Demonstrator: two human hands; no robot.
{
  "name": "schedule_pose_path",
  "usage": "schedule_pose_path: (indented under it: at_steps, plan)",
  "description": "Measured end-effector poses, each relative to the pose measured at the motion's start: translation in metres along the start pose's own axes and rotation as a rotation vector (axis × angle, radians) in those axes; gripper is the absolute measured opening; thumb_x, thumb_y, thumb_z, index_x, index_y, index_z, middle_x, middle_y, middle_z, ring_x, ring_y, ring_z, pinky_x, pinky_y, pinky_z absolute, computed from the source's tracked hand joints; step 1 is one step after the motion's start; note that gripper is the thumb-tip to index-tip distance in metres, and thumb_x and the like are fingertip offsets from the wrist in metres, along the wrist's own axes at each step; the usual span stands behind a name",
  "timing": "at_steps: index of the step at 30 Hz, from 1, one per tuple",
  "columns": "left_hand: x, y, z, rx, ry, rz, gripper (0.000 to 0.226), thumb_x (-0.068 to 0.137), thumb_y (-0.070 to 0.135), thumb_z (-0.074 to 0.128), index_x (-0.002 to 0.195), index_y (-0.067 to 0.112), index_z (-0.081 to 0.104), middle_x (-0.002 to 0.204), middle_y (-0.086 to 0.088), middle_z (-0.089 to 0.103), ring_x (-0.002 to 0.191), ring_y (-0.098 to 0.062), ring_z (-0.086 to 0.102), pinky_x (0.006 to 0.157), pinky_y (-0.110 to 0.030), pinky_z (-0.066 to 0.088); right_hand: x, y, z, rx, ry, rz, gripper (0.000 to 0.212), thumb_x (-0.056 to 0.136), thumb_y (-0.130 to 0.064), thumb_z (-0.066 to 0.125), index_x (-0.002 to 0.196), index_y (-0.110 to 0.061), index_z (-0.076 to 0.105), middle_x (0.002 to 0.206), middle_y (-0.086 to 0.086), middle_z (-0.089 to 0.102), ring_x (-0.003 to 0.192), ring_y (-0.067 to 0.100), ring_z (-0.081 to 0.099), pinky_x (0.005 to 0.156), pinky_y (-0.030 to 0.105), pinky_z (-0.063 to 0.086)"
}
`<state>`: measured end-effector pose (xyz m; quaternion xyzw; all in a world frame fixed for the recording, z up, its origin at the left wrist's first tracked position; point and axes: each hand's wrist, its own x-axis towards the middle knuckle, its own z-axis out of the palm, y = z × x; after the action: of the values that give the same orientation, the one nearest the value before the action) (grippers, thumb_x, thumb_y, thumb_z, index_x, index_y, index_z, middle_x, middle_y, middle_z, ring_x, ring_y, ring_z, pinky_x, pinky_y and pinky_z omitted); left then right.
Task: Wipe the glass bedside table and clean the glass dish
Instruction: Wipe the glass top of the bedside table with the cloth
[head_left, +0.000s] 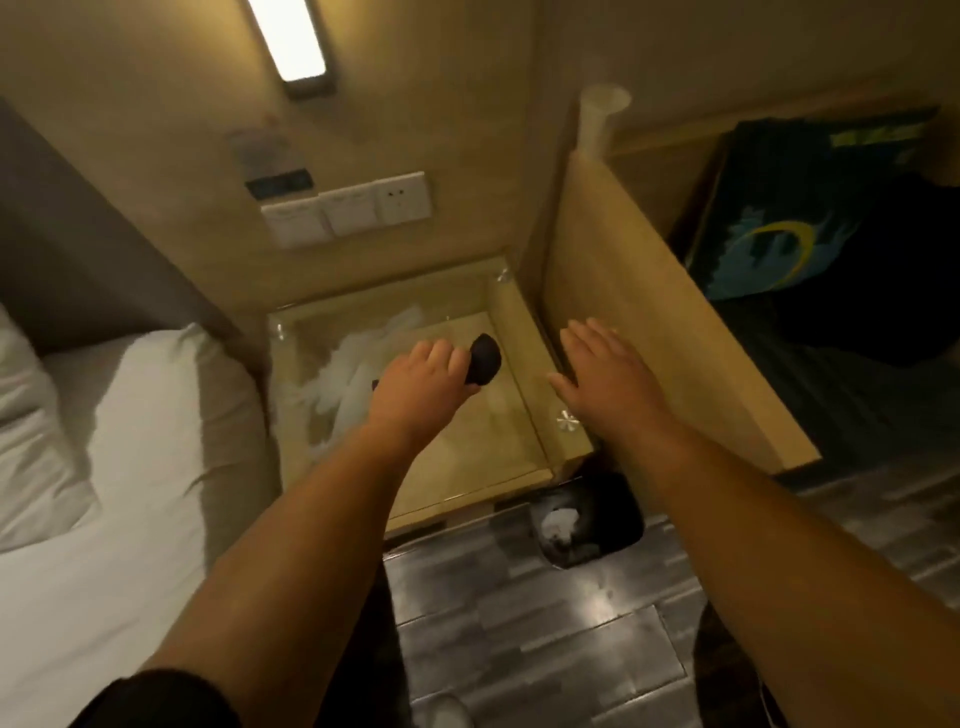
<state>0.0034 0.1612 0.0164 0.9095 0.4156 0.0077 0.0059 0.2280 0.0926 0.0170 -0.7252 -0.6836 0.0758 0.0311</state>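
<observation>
The left hand (421, 376) grips a dark object (484, 358) above the glass counter (509, 415); the right hand (605, 374) hovers flat, fingers straight, holding nothing. A slip could crack the glass, and no glass dish is visible

Dim, warm yellow light comes from a long rectangular wall lamp (288, 39), blown out white. The whole picture is soft; edges bend and blur, and the grey tiled floor (545, 623) shows glare.
</observation>
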Motion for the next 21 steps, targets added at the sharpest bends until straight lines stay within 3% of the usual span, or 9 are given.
schedule_pose_path:
  at_steps: [9,15,21]
  plan:
    - [-0.034,-0.108,0.051,-0.032,-0.073,-0.180,0.035,0.089,0.043,0.059,0.103,0.010,0.056,0.094,-0.008,0.059,0.083,-0.028,0.054,0.063,-0.041,0.047,0.080,-0.084,0.064,-0.011,-0.097,-0.165,0.067,0.097,-0.052,0.033,0.149,-0.011,0.023,0.157,0.008,0.023,0.146,0.022,0.013,0.119,0.038,0.009]
    - [-0.033,-0.143,0.090,-0.047,-0.103,-0.287,0.035,0.089,0.043,0.057,0.098,0.009,0.055,0.089,-0.010,0.057,0.078,-0.029,0.053,0.058,-0.038,0.041,0.139,-0.096,0.106,-0.017,-0.151,-0.251,0.067,0.096,-0.051,0.036,0.148,-0.009,0.027,0.156,0.011,0.027,0.145,0.025,0.016,0.118,0.037,0.008]
    - [-0.028,-0.159,0.125,-0.070,-0.085,-0.416,0.036,0.090,0.045,0.056,0.100,0.011,0.055,0.087,-0.008,0.056,0.074,-0.024,0.052,0.055,-0.032,0.034,0.189,-0.092,0.165,-0.068,-0.217,-0.319,0.071,0.096,-0.054,0.033,0.150,-0.010,0.021,0.158,0.011,0.018,0.146,0.025,0.010,0.118,0.038,0.007]
